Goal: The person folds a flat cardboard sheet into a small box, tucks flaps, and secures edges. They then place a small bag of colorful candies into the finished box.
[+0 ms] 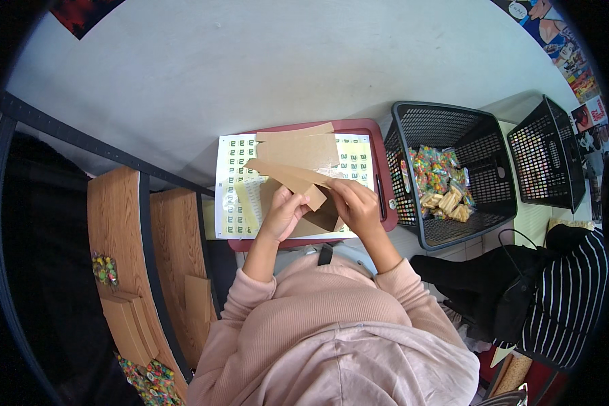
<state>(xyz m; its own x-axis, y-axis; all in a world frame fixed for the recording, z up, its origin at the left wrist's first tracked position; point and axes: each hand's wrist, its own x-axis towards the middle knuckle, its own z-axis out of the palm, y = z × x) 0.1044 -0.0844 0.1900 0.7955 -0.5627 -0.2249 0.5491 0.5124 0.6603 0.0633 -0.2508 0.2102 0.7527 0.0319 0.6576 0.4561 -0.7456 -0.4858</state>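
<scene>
A brown cardboard box (298,149), partly folded, is held in front of me over a red-rimmed table (360,126). Its large back panel stands out on the far side, and a narrow flap (277,175) slants across the middle. My left hand (285,213) pinches the near end of that flap between thumb and fingers. On the other side, my right hand (356,206) has its fingers closed on the box's right edge; its fingertips are partly hidden. Beneath the box lie white and yellow sheets (234,193) printed with rows of dark marks.
To the right, a black plastic crate (446,110) holds colourful small packets (436,169) and pale bundles (455,201). Another black crate (545,155) stands beyond it. At left, wooden shelves (115,210) carry flat cardboard boxes (125,325) and more packets (104,268). Striped cloth (575,291) hangs at right.
</scene>
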